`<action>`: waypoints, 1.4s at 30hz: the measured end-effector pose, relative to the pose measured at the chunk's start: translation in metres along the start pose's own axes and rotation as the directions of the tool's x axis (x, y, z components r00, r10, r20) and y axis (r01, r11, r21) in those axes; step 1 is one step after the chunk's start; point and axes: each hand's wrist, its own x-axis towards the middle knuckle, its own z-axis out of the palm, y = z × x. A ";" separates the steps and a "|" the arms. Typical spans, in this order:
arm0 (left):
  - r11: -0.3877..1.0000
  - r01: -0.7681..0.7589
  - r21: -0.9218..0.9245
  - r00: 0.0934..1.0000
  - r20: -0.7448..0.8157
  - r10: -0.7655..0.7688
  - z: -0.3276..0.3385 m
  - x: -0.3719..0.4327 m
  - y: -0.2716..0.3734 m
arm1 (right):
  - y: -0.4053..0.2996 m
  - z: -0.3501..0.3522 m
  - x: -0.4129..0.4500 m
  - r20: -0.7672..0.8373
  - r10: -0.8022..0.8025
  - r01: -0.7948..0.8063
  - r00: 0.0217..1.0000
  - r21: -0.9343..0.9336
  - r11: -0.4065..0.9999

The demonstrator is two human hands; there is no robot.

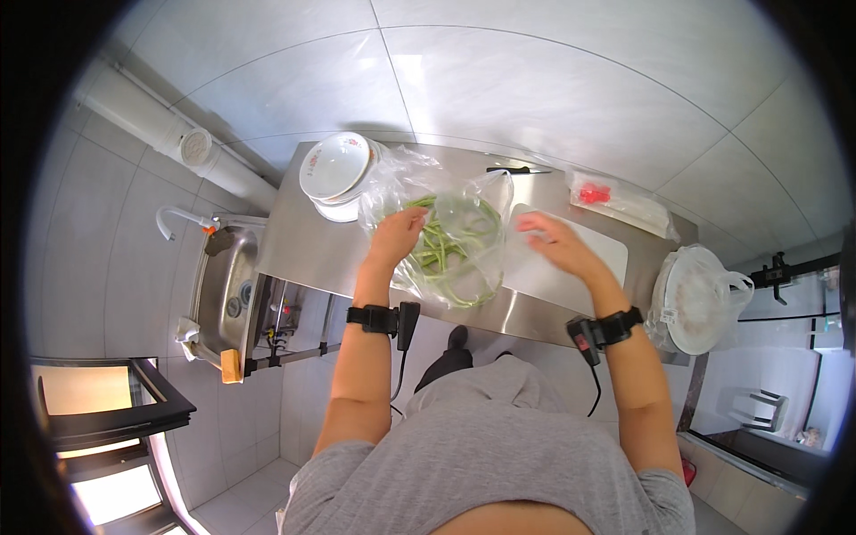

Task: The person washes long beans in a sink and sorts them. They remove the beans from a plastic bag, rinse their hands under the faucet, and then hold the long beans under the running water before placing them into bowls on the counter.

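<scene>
Long green beans lie in a clear plastic bag on the steel counter. At the bag's left side is my left hand, its fingers bent at the plastic near the beans; whether it grips the bag is not clear. My right hand, slightly blurred, hangs over a white cutting board to the right of the bag, fingers apart and holding nothing. Behind the bag, towards the wall, lies a knife with a black handle.
Stacked white plates stand at the back left. A plastic packet with a red piece lies at the back right, and a bagged white round dish sits at the right end. Left of the counter is a steel sink with a white faucet.
</scene>
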 end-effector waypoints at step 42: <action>0.661 0.456 0.596 0.745 0.152 -0.650 -0.006 -0.015 -0.065 | 0.014 0.148 0.113 0.065 -0.108 0.122 0.992 -0.714 0.689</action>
